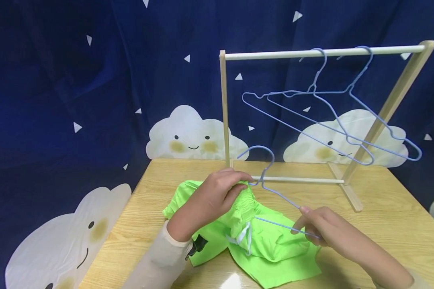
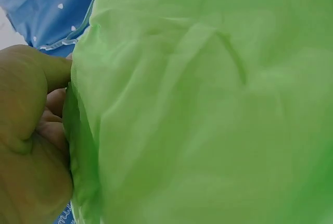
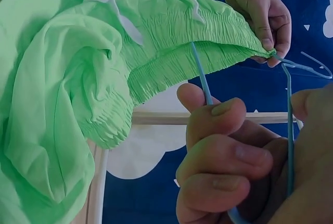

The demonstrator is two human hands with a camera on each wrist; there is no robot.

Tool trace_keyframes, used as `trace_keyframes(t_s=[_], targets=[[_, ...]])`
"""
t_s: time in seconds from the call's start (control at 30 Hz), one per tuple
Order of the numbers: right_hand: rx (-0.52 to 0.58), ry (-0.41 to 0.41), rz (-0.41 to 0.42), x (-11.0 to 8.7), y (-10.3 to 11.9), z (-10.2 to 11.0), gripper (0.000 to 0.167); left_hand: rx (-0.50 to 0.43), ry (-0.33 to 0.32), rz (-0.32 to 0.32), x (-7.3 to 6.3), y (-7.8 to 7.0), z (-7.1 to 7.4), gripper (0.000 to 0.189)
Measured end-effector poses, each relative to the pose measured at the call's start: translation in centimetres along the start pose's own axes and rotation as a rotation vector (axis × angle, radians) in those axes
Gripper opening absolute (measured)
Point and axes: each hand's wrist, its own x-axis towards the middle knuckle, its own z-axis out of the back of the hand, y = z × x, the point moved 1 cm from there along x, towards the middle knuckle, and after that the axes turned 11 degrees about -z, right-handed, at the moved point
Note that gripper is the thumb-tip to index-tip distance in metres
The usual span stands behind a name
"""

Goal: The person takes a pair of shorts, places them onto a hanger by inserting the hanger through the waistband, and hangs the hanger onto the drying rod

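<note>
Bright green shorts [image 1: 275,237] with a gathered waistband and white drawstring lie partly on the table. My left hand [image 1: 217,192] pinches the waistband's edge and lifts it; in the left wrist view the green cloth [image 2: 197,104] fills most of the picture beside that hand. A blue wire hanger [image 1: 269,164] has one end inside the waist opening, hidden by the cloth, with its hook sticking up outside. My right hand [image 1: 322,226] grips the hanger's other end. In the right wrist view the fingers [image 3: 223,156] curl about the wire, and the lower bar enters the waistband [image 3: 171,73].
Behind the hands stands a wooden rack [image 1: 224,108] with a white rail [image 1: 267,55]. Two more blue hangers [image 1: 332,106] hang from it towards the right. The wooden table [image 1: 390,224] meets a dark blue curtain [image 1: 76,72] printed with clouds.
</note>
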Motion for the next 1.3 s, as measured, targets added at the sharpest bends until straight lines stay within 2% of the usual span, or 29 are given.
trace_keyframes(t_s=[0.17,0.23,0.33,0.4,0.47,0.57,0.63,0.67,0.7,0.77,0.87,0.93,1.0,1.1,1.2,1.3], targets=[[0.035,0.050,0.002,0.1,0.0,0.1,0.061,0.000,-0.002,-0.018,-0.1,0.1,0.6,0.017],[0.073,0.104,-0.011,0.1,-0.2,0.5,0.064,-0.009,-0.010,-0.022,-0.1,0.0,1.0,0.017],[0.171,0.205,-0.071,0.1,-0.6,1.6,0.072,-0.012,-0.035,-0.016,-0.1,-0.1,1.8,0.016],[0.288,0.291,-0.091,0.2,-1.0,2.6,0.078,-0.012,-0.055,-0.009,-0.2,-0.2,2.2,0.017],[0.468,0.407,-0.070,0.7,-1.5,3.4,0.084,-0.008,-0.076,-0.005,-0.2,-0.3,2.7,0.017],[0.796,0.633,0.046,2.0,-2.9,3.9,0.090,-0.005,-0.095,-0.003,-0.3,-0.5,3.1,0.017],[0.947,0.740,0.115,2.9,-3.8,3.7,0.090,-0.004,-0.100,-0.003,-0.3,-0.6,3.3,0.017],[0.984,0.759,0.138,3.3,-4.1,3.4,0.087,-0.003,-0.102,-0.005,-0.3,-0.6,3.3,0.017],[0.992,0.747,0.150,3.7,-4.4,3.0,0.082,-0.001,-0.103,-0.006,-0.2,-0.7,3.3,0.017],[0.924,0.643,0.146,4.3,-4.5,2.0,0.069,0.002,-0.107,-0.014,-0.2,-0.7,3.3,0.017],[0.707,0.453,0.128,4.9,-4.1,0.1,0.049,0.002,-0.108,-0.024,-0.2,-0.9,3.1,0.016],[0.504,0.320,0.147,5.1,-3.6,-1.2,0.042,0.002,-0.102,-0.031,-0.1,-0.9,2.9,0.016],[0.332,0.221,0.199,5.2,-3.0,-2.7,0.040,0.003,-0.091,-0.034,0.0,-1.0,2.7,0.016],[0.132,0.080,0.330,5.4,-1.8,-4.5,0.039,0.008,-0.077,-0.044,0.1,-1.0,2.5,0.017],[-0.008,-0.062,0.457,5.6,-0.9,-5.9,0.040,0.004,-0.073,-0.051,0.2,-1.1,2.4,0.018],[-0.146,-0.198,0.517,5.7,-0.3,-6.9,0.041,-0.005,-0.074,-0.056,0.2,-1.2,2.4,0.018]])
